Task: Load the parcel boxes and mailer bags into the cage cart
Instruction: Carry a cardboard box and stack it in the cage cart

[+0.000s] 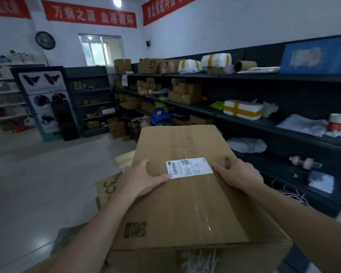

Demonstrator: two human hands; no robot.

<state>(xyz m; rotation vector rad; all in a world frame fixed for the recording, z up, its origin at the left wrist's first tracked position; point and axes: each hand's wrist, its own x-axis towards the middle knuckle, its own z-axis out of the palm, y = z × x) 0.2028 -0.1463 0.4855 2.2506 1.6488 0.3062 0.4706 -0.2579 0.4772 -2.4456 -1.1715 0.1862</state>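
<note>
The left hand (144, 179) rests on top of a big cardboard box (185, 209). Its thumb stretches across the top to the edge of a white shipping label (189, 167), and its fingers wrap over the box's left edge, out of sight. The right hand (237, 174) grips the opposite edge the same way, with the thumb on top just right of the label and the fingers folded down the right side. Both forearms reach forward over the box's near corners.

The box sits between the two hands, close in front of the person. A strip of clear tape (202, 209) runs along its middle seam, and a black printed code (135, 229) lies near the close left corner.

Low on the left, partly hidden by the box, is another piece of cardboard with dark lettering (107, 187) on the pale tiled floor (37, 174).

On the right, dark shelves (283, 79) run along the wall. They hold brown cartons, a white parcel banded with yellow tape (242, 109), grey bags and a red-and-white cup (338, 123). A blue sign (315, 56) stands on the top shelf.

The far wall has a window (100, 49), a round clock (45, 40) and red banners (89, 14).
</note>
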